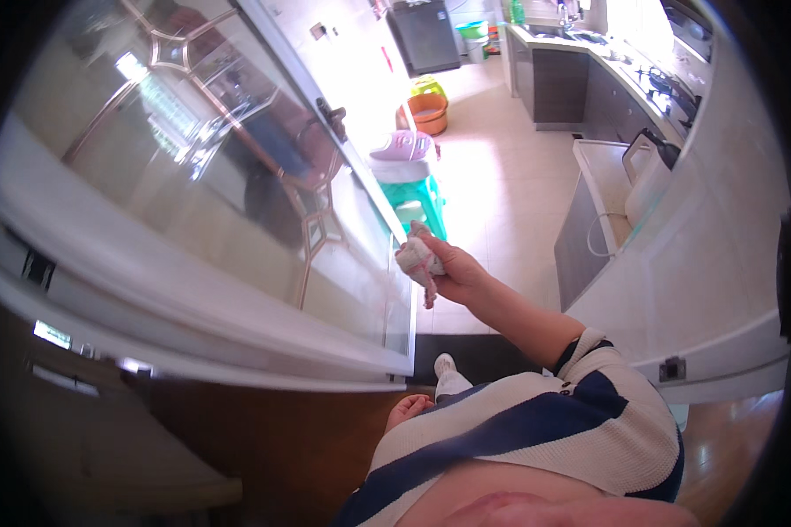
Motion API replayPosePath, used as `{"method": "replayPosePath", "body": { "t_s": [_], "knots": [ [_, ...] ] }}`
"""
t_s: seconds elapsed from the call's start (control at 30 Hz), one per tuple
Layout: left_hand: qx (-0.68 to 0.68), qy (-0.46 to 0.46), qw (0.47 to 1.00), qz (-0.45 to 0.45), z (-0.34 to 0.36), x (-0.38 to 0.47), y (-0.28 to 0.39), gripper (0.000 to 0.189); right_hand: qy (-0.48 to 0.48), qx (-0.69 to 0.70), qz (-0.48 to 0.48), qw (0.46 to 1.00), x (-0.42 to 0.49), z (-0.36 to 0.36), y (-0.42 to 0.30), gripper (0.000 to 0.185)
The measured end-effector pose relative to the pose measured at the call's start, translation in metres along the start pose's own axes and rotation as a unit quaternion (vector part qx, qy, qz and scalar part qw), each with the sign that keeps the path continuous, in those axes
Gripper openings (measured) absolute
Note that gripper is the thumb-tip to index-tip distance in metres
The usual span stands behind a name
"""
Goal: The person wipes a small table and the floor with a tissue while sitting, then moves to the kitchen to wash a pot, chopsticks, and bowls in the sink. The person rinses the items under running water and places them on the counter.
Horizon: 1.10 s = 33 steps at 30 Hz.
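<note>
My right hand is shut on a crumpled white and pink cloth, held out beside the edge of a glass door. A short end of the cloth hangs below my fingers. Whether the cloth touches the door edge, I cannot tell. The door has a white frame, copper-coloured decorative strips and a dark handle. Low against my body is my left hand, its fingers curled and partly hidden by my striped knit top. Nothing shows in it.
Beyond the doorway stand a green plastic stool bearing a pink and white container, an orange tub and a grey appliance. A kitchen counter and a low cabinet line the right. A dark threshold crosses the floor.
</note>
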<state>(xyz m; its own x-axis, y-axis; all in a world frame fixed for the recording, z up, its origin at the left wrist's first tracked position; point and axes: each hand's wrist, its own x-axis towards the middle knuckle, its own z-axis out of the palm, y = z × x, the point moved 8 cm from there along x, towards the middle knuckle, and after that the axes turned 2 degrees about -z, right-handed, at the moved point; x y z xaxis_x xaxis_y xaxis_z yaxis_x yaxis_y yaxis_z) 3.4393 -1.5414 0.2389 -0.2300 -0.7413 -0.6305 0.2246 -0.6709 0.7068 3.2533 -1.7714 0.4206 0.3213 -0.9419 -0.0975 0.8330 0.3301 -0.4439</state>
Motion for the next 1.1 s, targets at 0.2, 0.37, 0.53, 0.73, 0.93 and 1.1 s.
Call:
{"method": "replayPosePath", "body": {
  "t_s": [0.2,0.37,0.53,0.73,0.93,1.1],
  "knots": [
    [0.019,0.011,0.999,0.028,0.023,0.12,0.141,0.02,0.038,-0.014,-0.111,0.993,0.048,-0.061,-0.113,0.04],
    [0.029,-0.047,0.998,0.033,0.06,0.189,0.221,0.02,-0.011,0.041,-0.169,0.985,0.043,-0.109,-0.197,0.037],
    [0.086,-0.061,0.994,0.028,0.096,0.286,0.266,0.023,0.209,0.038,-0.311,0.926,0.04,-0.222,-0.276,0.034],
    [0.152,-0.065,0.985,0.051,0.175,0.402,0.345,0.023,0.131,0.078,-0.308,0.939,0.111,-0.278,-0.366,0.032],
    [0.184,-0.129,0.97,0.094,0.276,0.499,0.426,0.019,0.154,0.036,-0.339,0.927,0.184,-0.298,-0.491,0.032],
    [0.168,-0.125,0.975,0.073,0.304,0.584,0.466,0.021,0.171,0.017,-0.395,0.902,0.215,-0.324,-0.587,0.035]
  ]
}}
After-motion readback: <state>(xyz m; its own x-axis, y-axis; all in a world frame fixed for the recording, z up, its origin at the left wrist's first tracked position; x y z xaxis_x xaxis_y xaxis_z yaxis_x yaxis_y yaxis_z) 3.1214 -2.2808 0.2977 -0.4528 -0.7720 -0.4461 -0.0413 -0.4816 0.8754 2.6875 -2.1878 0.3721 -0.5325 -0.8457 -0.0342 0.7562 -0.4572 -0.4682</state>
